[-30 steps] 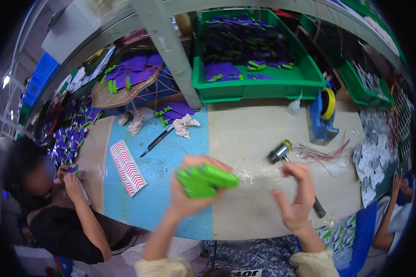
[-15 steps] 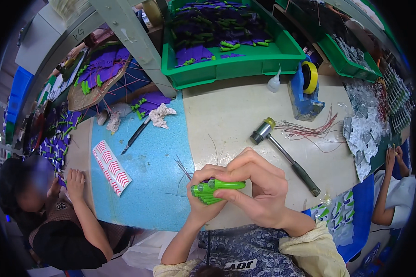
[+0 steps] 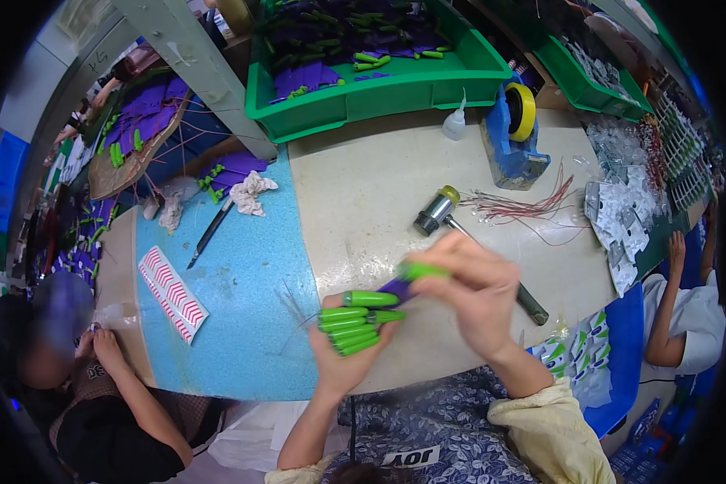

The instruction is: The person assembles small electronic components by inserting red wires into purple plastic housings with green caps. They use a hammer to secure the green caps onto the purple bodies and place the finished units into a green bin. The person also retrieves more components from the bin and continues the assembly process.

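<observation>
My left hand (image 3: 339,373) is closed round a bundle of green-ended pieces (image 3: 351,326), several rounded green ends stacked together. Thin wires stick out past the left side of that hand. In my right hand (image 3: 486,302), thumb and fingers pinch the green end of one flat purple piece (image 3: 395,288), blurred by motion. Its purple part reaches down toward the bundle; whether it touches is unclear. Behind my right hand a hammer (image 3: 532,305) lies on the table, head up and to the left.
A green bin (image 3: 387,93) of purple-and-green pieces stands at the back. Nearby are a small squeeze bottle (image 3: 454,123), a blue tape dispenser (image 3: 512,157) and red wires (image 3: 532,206). A cutter knife (image 3: 210,235) and red-striped sheet (image 3: 172,294) lie left. Another person (image 3: 113,403) works at left.
My right hand has moved up and right, away from the bundle, with one purple piece in it. The bundle in my left hand is more spread. The whole view has shifted slightly.
</observation>
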Demonstrator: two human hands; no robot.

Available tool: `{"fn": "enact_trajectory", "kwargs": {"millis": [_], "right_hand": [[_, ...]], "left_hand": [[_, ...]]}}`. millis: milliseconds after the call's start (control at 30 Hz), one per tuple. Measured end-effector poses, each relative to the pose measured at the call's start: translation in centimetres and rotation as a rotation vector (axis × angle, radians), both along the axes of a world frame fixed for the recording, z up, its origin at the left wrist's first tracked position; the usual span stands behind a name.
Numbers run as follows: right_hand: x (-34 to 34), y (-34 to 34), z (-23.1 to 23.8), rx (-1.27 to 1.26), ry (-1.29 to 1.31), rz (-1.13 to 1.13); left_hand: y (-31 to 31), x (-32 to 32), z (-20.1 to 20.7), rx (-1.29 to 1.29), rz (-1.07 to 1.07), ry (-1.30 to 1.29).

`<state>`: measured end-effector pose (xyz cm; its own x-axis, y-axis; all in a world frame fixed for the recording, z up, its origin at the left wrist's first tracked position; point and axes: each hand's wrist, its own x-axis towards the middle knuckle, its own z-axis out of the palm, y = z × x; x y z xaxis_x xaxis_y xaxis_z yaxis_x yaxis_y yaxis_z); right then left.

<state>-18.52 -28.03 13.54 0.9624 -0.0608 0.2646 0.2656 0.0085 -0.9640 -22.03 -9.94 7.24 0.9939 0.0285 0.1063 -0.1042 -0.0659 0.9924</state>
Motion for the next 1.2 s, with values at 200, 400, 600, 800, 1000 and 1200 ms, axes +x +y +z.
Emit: {"fn": "enact_trajectory", "kwargs": {"millis": [200, 400, 600, 800, 1000, 1200], "right_hand": [[-1.1, -4.6, -5.5, -0.503, 0.089, -0.060], [0.3, -5.1, -6.8, -1.208, -0.232, -0.418], [-1.5, -7.3, -5.9, -1.000, 0.175, -0.113], [-5.0, -8.6, -6.1, -1.031, 0.260, 0.241], [-4.0, -6.5, 0.5, -0.840, 0.192, 0.120], [-2.6, -7.3, -4.5, -1.065, 0.254, 0.065]], "left_hand": [[6.1, -1.5, 1.5, 0.149, 0.170, 0.198], [1.2, -2.0, 3.3, 0.629, -0.632, -0.199], [-4.6, -1.8, -0.2, 0.777, -0.891, -0.349], [-4.9, -1.8, -0.3, 0.770, -0.915, -0.319], [-4.2, -1.8, -0.4, 0.756, -0.885, -0.279], [-4.5, -1.2, -0.4, 0.620, -0.800, -0.277]]}}
